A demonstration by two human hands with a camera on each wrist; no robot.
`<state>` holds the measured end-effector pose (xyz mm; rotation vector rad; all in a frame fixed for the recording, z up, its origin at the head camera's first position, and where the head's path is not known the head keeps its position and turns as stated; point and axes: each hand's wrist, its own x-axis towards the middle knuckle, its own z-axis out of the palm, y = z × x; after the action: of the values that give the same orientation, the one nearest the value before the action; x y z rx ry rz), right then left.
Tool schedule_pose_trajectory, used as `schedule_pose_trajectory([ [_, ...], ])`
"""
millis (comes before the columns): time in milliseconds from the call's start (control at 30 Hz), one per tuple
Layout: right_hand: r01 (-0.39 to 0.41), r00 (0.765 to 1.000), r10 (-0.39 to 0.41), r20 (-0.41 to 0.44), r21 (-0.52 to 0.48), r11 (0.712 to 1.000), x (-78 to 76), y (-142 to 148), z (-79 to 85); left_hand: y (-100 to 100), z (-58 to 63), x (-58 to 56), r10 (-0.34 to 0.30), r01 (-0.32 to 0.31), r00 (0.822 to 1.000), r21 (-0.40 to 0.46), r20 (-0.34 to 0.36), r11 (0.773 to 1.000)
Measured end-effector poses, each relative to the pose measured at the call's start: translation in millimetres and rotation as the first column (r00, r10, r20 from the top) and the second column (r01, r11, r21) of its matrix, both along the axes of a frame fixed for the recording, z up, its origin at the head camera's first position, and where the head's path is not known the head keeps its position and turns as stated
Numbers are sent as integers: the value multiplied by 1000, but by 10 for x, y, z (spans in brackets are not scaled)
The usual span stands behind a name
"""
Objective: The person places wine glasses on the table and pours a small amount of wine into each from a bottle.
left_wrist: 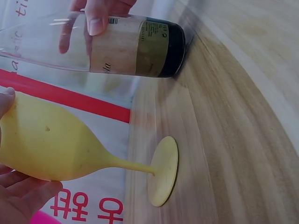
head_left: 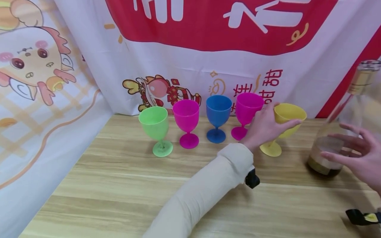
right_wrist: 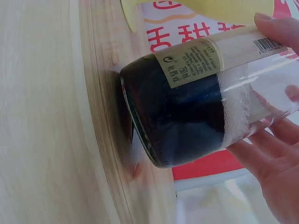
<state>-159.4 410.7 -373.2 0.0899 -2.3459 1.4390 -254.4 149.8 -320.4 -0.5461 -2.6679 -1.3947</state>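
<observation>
My left hand (head_left: 263,125) grips the bowl of a yellow plastic goblet (head_left: 290,111), thumb on one side and fingers on the other. In the left wrist view the goblet's foot (left_wrist: 163,171) is at the tabletop. My right hand (head_left: 364,158) holds a clear glass wine bottle (head_left: 322,155) around its middle. The right wrist view shows the thumb over the label and the fingers round the far side. Dark liquid with a frothy top edge (right_wrist: 236,109) lies in the bottle's lower part. The bottle leans slightly, its base close to the table.
To the left of the yellow goblet stand a magenta goblet (head_left: 245,104), a blue goblet (head_left: 218,110), another magenta goblet (head_left: 186,115) and a green goblet (head_left: 154,122), all upright. The wooden table (head_left: 119,191) ends at a printed white and red cloth (head_left: 178,62) behind.
</observation>
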Motion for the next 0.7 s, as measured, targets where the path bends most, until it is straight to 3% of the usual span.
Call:
schedule_pose_trajectory([
  [267, 20, 1000, -19, -8, 68, 998, -11, 8, 31, 118, 44, -62, 14, -14, 999, 7, 33, 1000],
  [433, 16, 1000, -14, -21, 74, 997, -20, 34, 22, 195, 44, -61, 54, -54, 998, -3, 41, 999],
  [700, 22, 1000, -20, -22, 85, 996, -36, 65, 11, 176, 93, -7, 58, -60, 998, -90, -22, 994],
])
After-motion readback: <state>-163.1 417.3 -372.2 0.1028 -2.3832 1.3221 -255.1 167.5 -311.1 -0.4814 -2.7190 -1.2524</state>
